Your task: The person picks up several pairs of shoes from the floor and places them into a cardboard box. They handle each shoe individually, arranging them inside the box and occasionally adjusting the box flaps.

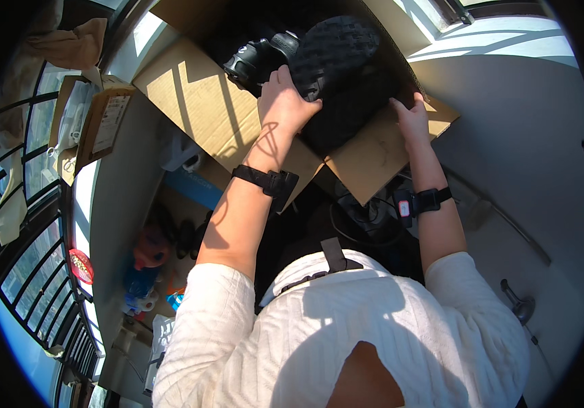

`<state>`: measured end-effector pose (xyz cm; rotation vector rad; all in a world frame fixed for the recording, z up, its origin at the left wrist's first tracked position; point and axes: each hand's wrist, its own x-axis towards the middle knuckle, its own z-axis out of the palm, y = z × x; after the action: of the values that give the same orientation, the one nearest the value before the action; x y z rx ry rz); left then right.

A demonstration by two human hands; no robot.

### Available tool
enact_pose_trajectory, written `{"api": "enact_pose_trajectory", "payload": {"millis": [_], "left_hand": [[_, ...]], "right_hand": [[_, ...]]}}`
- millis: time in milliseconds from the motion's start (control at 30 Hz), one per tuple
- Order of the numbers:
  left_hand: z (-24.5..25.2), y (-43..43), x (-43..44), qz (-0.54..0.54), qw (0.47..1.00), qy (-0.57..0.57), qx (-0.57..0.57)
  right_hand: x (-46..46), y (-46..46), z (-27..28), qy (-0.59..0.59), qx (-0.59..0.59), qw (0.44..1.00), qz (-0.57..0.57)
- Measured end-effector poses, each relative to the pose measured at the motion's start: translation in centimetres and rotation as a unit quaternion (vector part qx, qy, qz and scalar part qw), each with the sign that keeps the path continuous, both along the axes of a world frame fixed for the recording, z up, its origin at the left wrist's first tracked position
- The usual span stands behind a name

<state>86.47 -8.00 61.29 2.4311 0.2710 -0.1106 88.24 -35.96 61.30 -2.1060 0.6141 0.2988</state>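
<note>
An open cardboard box stands before me with its flaps folded outward. My left hand is over the box, thumb and fingers around the near end of a black item with a block-patterned surface, perhaps a shoe sole. Its outline is slightly blurred, and my palm's contact is hidden. Just left of it is a glossy black piece of gear with moulded parts. Dark fabric-like material lies deeper in the box. At the box's right side my right hand grips the cardboard edge between thumb and fingers.
A smaller open carton with a label sits by the barred window on the left. Below are a blue box and several items on the floor. A grey wall and a metal rail bound the right.
</note>
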Motion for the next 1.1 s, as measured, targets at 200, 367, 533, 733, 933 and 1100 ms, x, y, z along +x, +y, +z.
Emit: {"api": "enact_pose_trajectory", "payload": {"millis": [200,367,533,733,933,1100], "left_hand": [[-1.2,-2.5,1.4,-0.102,0.977,0.094,0.159],[-2.8,-0.4,1.1,-0.002,0.998,0.046,-0.033],[-3.2,3.2,2.7,-0.018,0.993,0.073,-0.09],[-2.6,4.2,3.3,-0.019,0.995,0.063,-0.077],[-3.4,7.9,4.6,0.104,0.902,0.099,-0.407],[-3.4,9.9,4.9,0.092,0.899,0.062,-0.424]], "right_hand": [[-0.3,-1.1,-0.5,-0.029,-0.111,0.993,0.041],[-1.6,-3.3,-2.3,0.012,-0.108,0.992,0.072],[-1.8,-4.8,-3.5,-0.15,-0.122,0.973,0.124],[-1.7,-4.1,-1.5,-0.031,-0.042,0.996,0.066],[-1.4,-3.5,-0.3,0.012,0.008,0.999,0.032],[-1.5,-3.5,-0.7,-0.023,0.01,0.998,0.052]]}}
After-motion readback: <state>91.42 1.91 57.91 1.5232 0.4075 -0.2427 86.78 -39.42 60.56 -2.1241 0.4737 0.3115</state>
